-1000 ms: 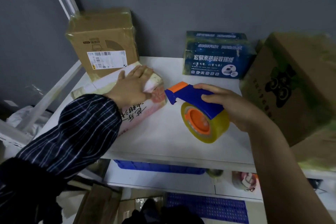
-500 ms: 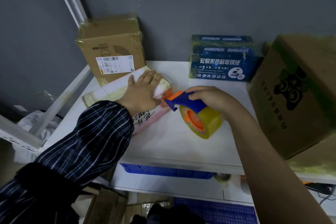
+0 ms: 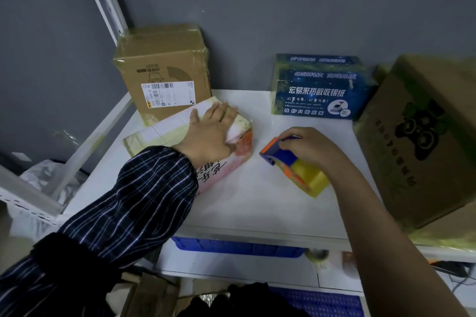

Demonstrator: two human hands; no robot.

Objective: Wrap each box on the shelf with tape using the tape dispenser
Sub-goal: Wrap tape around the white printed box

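Pressing my left hand (image 3: 211, 134) flat, fingers straight, on the pink box (image 3: 243, 145) lying left on the shelf (image 3: 257, 203), I gripped the tape dispenser (image 3: 293, 166) in my curled right hand (image 3: 309, 147) just beside it, judging the next strip must be stuck across that box.

A stockroom: white metal shelf (image 3: 257, 203) against a grey wall; taped cartons (image 3: 164, 72); blue crate (image 3: 231, 247) below.

The left hand (image 3: 211, 134) presses flat, fingers straight, on the long white-and-pink cardboard box (image 3: 162, 132) lying on the white shelf board (image 3: 257, 203). The right hand (image 3: 311, 149) grips the blue-and-orange plastic tape dispenser (image 3: 286, 159) with its yellow roll, which rests on the board just beside the box's pink end, a small gap between them.
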